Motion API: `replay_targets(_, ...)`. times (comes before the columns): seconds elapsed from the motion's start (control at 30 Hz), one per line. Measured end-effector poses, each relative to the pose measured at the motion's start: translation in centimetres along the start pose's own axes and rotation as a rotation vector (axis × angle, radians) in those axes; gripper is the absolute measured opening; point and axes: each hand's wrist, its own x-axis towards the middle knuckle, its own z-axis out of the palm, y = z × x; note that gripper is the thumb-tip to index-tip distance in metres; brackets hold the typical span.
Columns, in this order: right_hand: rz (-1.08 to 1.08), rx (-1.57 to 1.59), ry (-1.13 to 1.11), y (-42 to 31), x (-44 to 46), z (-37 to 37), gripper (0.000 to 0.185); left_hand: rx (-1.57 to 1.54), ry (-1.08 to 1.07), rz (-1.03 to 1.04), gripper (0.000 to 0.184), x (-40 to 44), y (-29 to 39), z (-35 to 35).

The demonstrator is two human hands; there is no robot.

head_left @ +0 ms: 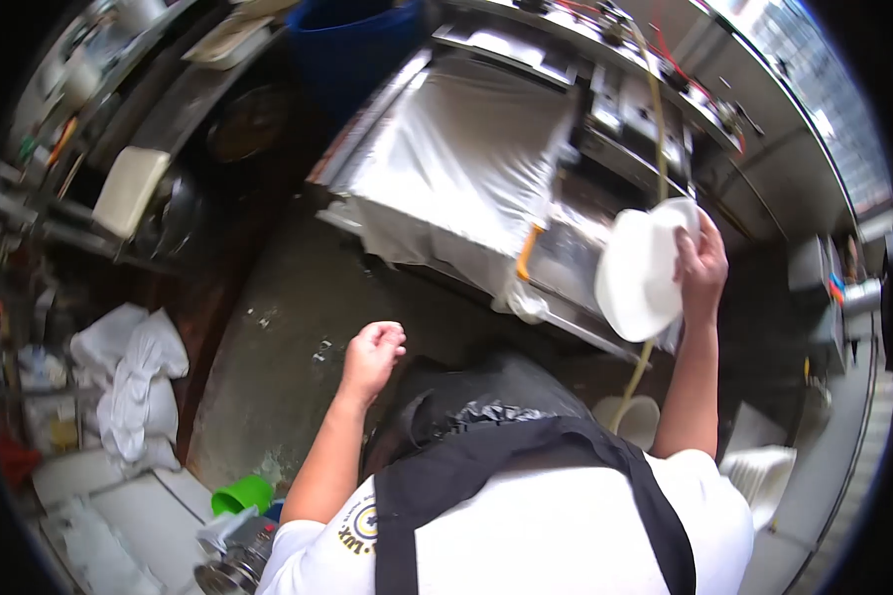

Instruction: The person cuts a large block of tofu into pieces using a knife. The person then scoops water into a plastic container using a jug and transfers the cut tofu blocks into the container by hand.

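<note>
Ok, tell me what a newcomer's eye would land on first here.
Probably the big white cloth, draped over a worktop at upper centre and catching the light. Next, the white plastic-looking vessel that the right hand holds up at the right. For colour, the large blue tub at the top edge and the bright green container at lower left stand out.

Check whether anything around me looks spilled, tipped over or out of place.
Two things, possibly. Pale patches on the floor beside your left hand look like splashes or wet spots; I can't tell which. The green container at lower left seems tilted rather than upright.
</note>
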Motion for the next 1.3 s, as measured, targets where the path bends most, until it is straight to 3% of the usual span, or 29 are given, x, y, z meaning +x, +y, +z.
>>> replay_targets(0.2, 0.130, -0.073, -0.087, -0.4, -0.8, -3.7, 0.044, -0.009, -0.047, -0.044, 0.026, 0.6, 0.2, 2.5)
replay_targets(0.3, -0.044, -0.045, -0.083, 1.2, -1.3, -4.0, 0.047, -0.031, -0.071, -0.070, 0.026, 0.6, 0.4, 3.4)
replay_targets(0.5, -0.150, 0.089, -0.270, 0.5, -2.2, -6.3, 0.047, 0.028, -0.067, -0.078, 0.026, 0.4, 1.0, 5.0)
replay_targets(0.73, -0.145, 0.126, -0.274, 0.5, -1.2, -5.8, 0.047, 0.016, -0.061, -0.068, 0.026, 0.0, 0.8, 6.7)
replay_targets(0.93, -0.141, -0.407, -0.549, 0.3, -0.8, -2.1, 0.048, 0.078, -0.133, -0.074, 0.024, 0.7, 0.5, 8.8)
replay_targets(1.13, -0.084, -0.754, -0.905, -2.8, -0.7, 3.6, 0.037, 0.325, -0.571, -0.145, 0.034, 6.2, 3.1, 17.9)
replay_targets(1.2, -0.123, -0.855, -0.975, -5.0, -0.3, 4.2, 0.034, 0.206, -0.620, -0.256, 0.035, 9.0, 3.8, 22.2)
replay_targets(1.3, -0.144, -0.835, -0.915, -6.7, 0.8, 3.5, 0.042, -0.160, -0.443, -0.341, 0.030, 12.6, 5.0, 28.0)
